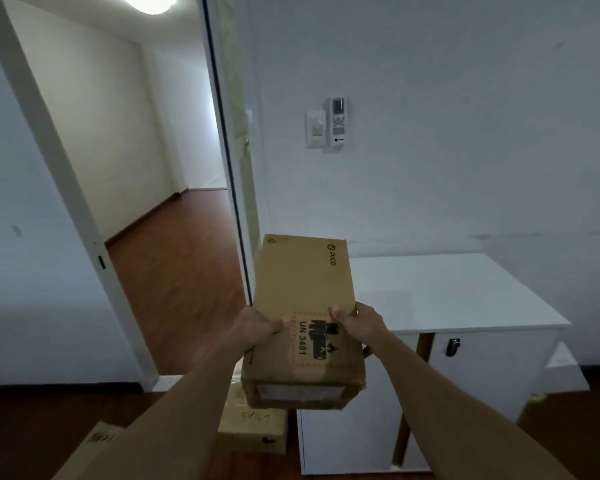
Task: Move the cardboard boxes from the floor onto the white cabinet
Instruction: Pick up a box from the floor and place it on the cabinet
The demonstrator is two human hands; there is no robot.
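I hold a brown cardboard box (302, 289) marked PICO and UN 3481 in the air, at about the height of the white cabinet's top (465, 292) and just left of it. My left hand (257, 325) grips its left side and my right hand (357, 323) grips its right side, thumbs on top. A second cardboard box (253, 427) lies on the floor below the held one, against the cabinet's left side. The corner of a third box (97, 441) shows at the lower left, partly hidden by my left forearm.
The cabinet stands against the white wall, with a wooden leg (413, 393) and a lock (452, 346) on its front. An open doorway (160, 237) to the left leads into a room with a wooden floor. A light switch and remote holder (326, 126) hang on the wall.
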